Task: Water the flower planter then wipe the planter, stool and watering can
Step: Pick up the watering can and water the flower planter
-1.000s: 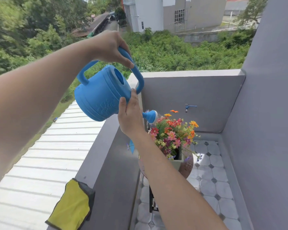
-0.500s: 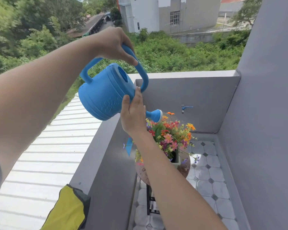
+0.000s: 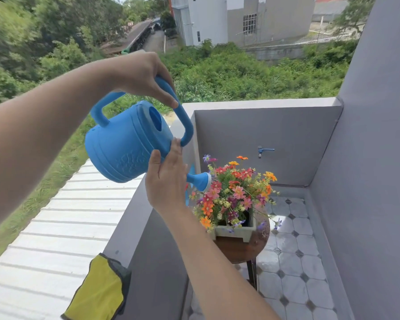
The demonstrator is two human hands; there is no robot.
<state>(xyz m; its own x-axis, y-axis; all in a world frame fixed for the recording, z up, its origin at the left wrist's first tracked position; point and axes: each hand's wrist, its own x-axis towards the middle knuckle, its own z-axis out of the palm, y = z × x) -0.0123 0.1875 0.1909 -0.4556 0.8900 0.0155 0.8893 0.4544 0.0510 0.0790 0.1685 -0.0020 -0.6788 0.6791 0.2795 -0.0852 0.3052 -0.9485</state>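
Both hands are holding the blue watering can [image 3: 125, 144] tilted in the air, its spout head [image 3: 202, 181] hanging just over the flowers [image 3: 231, 195]. The left hand [image 3: 143, 75] is gripping the top handle, fingers [image 3: 169, 98] curled round it. The right hand [image 3: 166, 181] is bracing the can's front, fingers [image 3: 177, 150] straight and pressed together. The planter [image 3: 237, 233] is sitting on the round wooden stool [image 3: 243, 249]. A yellow cloth [image 3: 99, 294] is lying on the parapet ledge [image 3: 125, 232].

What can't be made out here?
Head view:
- Spout neck of the watering can: behind the right hand.
- Soil in the planter: covered by the flowers.
- Legs of the stool: mostly under its seat.
- The yellow cloth: cut by the bottom edge.
- Water stream: too fine to tell.
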